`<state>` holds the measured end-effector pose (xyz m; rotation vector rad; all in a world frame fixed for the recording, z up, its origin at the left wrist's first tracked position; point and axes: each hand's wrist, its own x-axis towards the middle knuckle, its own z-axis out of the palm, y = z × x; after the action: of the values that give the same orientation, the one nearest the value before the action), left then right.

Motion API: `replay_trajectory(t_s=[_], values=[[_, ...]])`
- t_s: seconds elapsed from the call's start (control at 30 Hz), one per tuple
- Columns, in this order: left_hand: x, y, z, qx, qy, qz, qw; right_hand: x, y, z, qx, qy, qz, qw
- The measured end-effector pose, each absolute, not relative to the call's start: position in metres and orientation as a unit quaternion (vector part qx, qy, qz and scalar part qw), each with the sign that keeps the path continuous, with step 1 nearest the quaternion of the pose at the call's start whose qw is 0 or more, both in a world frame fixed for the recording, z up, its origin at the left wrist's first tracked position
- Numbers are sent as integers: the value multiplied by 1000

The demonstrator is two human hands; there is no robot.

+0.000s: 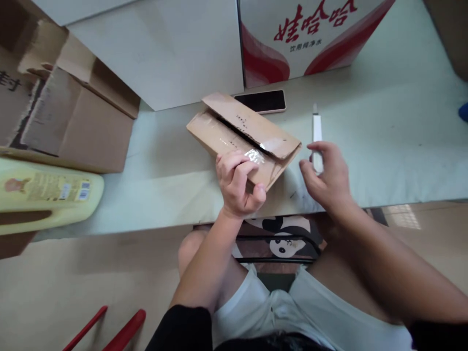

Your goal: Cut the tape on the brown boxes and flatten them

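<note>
Box (230,141) clasped at near edge by left grip (237,187); right grip (326,173) part-curled at white cutter (317,130), can't tell if holding. Exposed-looking tip (315,108) could nick left grip if cutter slips.

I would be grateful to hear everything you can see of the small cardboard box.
The cardboard box is brown and shallow, with dark print and glossy clear tape on it. Its far flap is partly raised, leaving a dark gap. The left hand holds its near edge; it slants over the pale tabletop, near the phone.
</note>
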<state>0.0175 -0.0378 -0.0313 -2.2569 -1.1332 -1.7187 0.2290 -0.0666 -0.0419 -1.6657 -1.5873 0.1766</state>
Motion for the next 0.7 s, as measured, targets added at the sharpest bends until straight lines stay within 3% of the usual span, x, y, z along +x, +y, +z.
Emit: replay_trajectory(t_s=[0.1, 0.2, 0.43, 0.6, 0.7], values=[[17, -38, -30, -742, -373, -555, 45, 232, -49, -57, -710, -647, 82, 265], [16, -40, -28, -745, -377, -550, 28, 229, -47, -66, -730, -650, 77, 198], [-7, -38, -24, -711, -363, -598, -69, 216, -50, -68, -673, -696, 83, 235], [-50, -17, -18, -489, -412, -737, -220, 209, -51, -67, -655, -715, 99, 223], [-74, -5, -24, -317, -487, -733, -354, 203, -52, -64, -629, -742, 118, 198]])
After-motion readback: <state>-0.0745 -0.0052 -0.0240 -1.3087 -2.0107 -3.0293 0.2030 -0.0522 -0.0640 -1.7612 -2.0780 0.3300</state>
